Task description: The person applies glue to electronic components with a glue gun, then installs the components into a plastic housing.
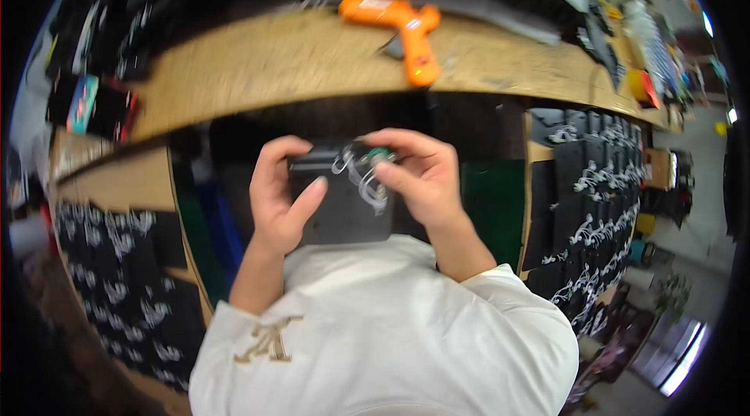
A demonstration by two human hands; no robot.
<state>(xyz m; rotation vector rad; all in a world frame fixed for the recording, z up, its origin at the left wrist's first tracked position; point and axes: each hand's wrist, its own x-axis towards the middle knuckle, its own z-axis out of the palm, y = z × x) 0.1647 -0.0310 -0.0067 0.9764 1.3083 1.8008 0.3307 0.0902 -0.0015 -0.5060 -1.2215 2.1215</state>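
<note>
A flat black plastic panel [340, 217] is held close to my body, below the table edge. My left hand [283, 197] grips its left side, thumb on the face and fingers at the far left corner. My right hand [422, 174] is at the far right corner, with thumb and fingers pinched on a small green circuit board [380, 155]. Thin white wires [367, 188] loop from the board across the panel's face. Whether the board touches the panel is hidden by my fingers.
An orange glue gun [402, 21] lies on the wooden table [266, 57] ahead. Stacked black panels with white wires stand at the left [121, 260] and right [590, 205]. A dark box with a teal label [86, 107] sits at the table's left end.
</note>
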